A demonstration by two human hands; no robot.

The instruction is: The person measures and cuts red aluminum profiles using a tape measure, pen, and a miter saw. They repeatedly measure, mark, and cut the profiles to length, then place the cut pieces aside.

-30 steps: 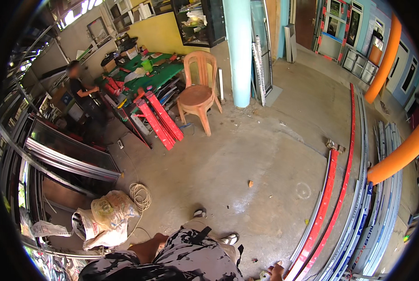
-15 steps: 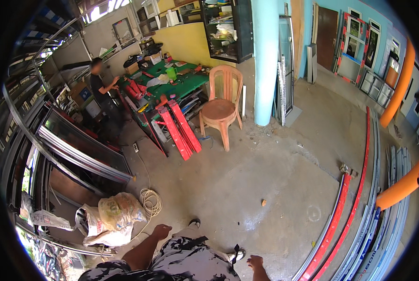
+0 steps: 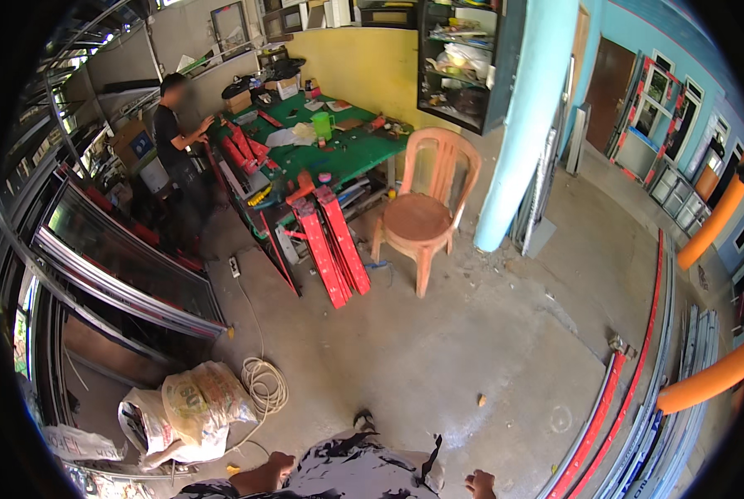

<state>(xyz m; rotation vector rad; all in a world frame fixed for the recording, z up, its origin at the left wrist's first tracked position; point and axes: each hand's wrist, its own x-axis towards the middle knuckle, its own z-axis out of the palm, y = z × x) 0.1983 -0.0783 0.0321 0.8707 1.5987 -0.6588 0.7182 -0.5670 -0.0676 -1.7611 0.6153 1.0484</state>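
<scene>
Sack (image 3: 210,406) with printed lettering (image 3: 190,399) near left hand (image 3: 280,467)

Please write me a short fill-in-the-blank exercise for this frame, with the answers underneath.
1. The pillar beside the plastic chair is light ____.
2. The top of the table is mostly ____ in colour.
3. In the picture, the sacks lie to the ____ of the coiled cable.
4. The hand nearer the red bars on the floor is the person's ____ one.

Missing words: blue; green; left; right.
</scene>
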